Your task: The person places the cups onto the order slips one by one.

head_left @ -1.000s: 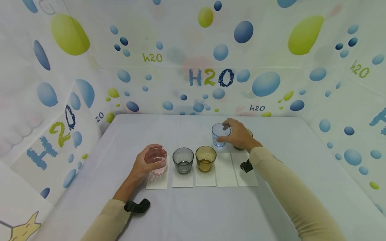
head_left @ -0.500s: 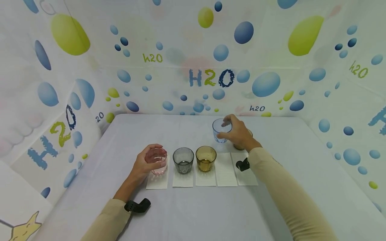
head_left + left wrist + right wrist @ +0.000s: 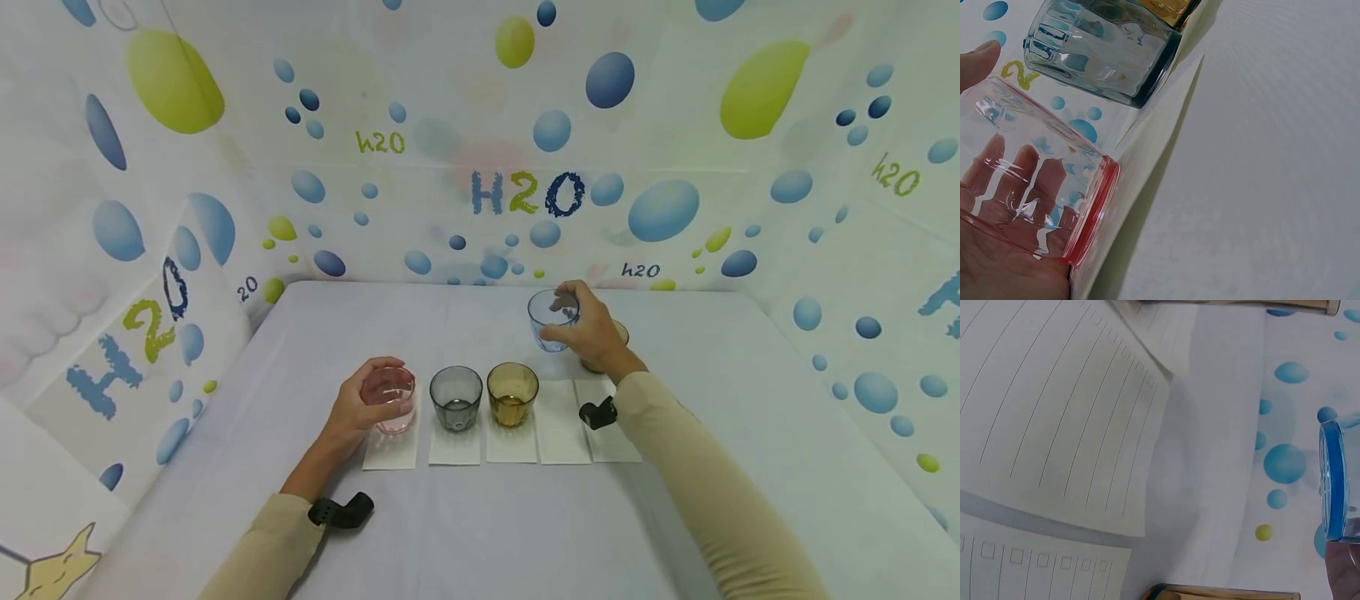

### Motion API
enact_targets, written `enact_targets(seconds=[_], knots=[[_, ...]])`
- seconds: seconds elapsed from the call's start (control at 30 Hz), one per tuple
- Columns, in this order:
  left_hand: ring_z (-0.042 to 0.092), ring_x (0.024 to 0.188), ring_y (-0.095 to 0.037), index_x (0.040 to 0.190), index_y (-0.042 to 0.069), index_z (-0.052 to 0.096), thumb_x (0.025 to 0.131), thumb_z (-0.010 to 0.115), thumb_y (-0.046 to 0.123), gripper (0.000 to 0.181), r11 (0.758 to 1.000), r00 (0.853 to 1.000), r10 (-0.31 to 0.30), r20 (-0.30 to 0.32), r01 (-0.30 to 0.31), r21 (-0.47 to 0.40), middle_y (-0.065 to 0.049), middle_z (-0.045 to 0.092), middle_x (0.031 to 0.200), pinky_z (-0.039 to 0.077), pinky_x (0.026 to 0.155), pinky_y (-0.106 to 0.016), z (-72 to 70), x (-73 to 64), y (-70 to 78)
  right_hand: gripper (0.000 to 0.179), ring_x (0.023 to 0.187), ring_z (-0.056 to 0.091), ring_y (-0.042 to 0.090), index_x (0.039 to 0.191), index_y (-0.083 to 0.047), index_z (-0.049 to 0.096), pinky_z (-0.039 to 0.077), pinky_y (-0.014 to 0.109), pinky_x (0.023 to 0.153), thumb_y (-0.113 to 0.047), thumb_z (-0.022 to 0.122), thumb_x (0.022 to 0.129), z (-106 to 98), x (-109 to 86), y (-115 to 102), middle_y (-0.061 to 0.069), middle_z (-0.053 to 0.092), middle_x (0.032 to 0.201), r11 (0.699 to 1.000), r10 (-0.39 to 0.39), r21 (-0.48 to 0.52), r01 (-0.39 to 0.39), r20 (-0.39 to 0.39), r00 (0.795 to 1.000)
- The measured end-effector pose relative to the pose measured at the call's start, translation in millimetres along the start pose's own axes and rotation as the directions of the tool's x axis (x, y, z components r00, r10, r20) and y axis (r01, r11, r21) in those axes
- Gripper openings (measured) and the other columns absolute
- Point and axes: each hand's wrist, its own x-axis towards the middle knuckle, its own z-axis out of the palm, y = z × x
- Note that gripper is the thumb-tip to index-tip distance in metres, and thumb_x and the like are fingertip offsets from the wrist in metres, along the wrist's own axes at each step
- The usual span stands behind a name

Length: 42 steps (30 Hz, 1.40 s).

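My left hand point(image 3: 354, 410) curls round a clear pink glass point(image 3: 396, 388), which stands upright on the leftmost paper slip point(image 3: 390, 454). In the left wrist view its thick red base point(image 3: 1094, 215) sits right at the paper, with fingers seen through its wall. Toward the back of the table, my right hand point(image 3: 592, 332) holds a clear blue glass point(image 3: 546, 335) between thumb and fingers. The right wrist view catches that glass's bright blue base point(image 3: 1334, 481) at its right edge, above the tabletop. Partly hidden behind the right hand is an amber-brown glass point(image 3: 622, 332).
A grey glass point(image 3: 456, 400) and an amber glass point(image 3: 513, 396) stand on the middle slips, close beside the pink one. Two more lined slips, one of them a bare slip point(image 3: 564, 425), lie to their right. A bubble-printed backdrop point(image 3: 420, 208) rises behind the white table.
My right hand has carried the blue glass upward and slightly toward the back. The left hand and the pink glass have stayed in place.
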Motion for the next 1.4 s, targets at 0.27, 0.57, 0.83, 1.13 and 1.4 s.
enact_targets(seconds=[0.27,0.57,0.83,1.13,1.4], knots=[[0.065,0.11,-0.019,0.137,0.0,0.048,0.085,0.076,-0.001,0.059,1.0,1.0,-0.012,-0.004,0.013,0.011,-0.023,0.062,0.124,0.053,0.099,-0.028,0.7,-0.6,0.9,0.068,0.119,0.058,0.036,0.139,-0.005,0.043,0.05,0.049,0.099,-0.018,0.079,0.083,3.9,-3.5,-12.8,0.018,0.059,0.128,0.993,-0.03,0.112,0.029,0.008,1.0],[0.065,0.111,-0.019,0.137,-0.001,0.047,0.086,0.075,0.001,0.059,1.0,1.0,-0.023,0.0,0.023,0.014,-0.024,0.061,0.125,0.052,0.1,-0.028,0.5,-0.6,-0.3,0.066,0.117,0.06,0.037,0.139,-0.005,0.044,0.054,0.046,0.094,-0.014,0.079,0.084,4.8,-5.7,-23.8,0.021,0.059,0.128,0.984,-0.06,0.168,0.063,-0.022,0.998],[0.065,0.11,-0.021,0.136,-0.001,0.048,0.085,0.075,-0.002,0.058,1.0,1.0,-0.004,-0.001,0.004,-0.007,-0.021,0.063,0.123,0.053,0.099,-0.029,-0.3,-0.1,0.0,0.064,0.111,0.062,0.036,0.138,-0.005,0.046,0.056,0.037,0.087,-0.013,0.078,0.083,7.0,-13.2,-27.9,0.016,0.063,0.122,0.979,-0.09,0.175,0.103,-0.078,0.993],[0.065,0.11,-0.019,0.136,-0.003,0.047,0.085,0.075,-0.002,0.059,1.0,1.0,-0.006,0.01,0.006,-0.021,-0.021,0.063,0.123,0.053,0.099,-0.028,1.2,0.1,-2.3,0.06,0.106,0.064,0.035,0.133,-0.002,0.05,0.054,0.021,0.081,-0.007,0.078,0.081,8.0,-22.4,-22.0,0.016,0.066,0.115,0.969,-0.105,0.206,0.132,-0.139,0.985],[0.066,0.11,-0.02,0.136,-0.001,0.048,0.085,0.076,-0.001,0.058,1.0,1.0,-0.004,-0.002,0.004,-0.003,-0.02,0.064,0.122,0.053,0.1,-0.03,0.2,0.0,-0.9,0.057,0.103,0.066,0.032,0.132,0.001,0.05,0.055,0.021,0.081,-0.001,0.074,0.08,9.9,-30.2,-21.4,0.021,0.065,0.115,0.959,-0.107,0.248,0.139,-0.141,0.984]])
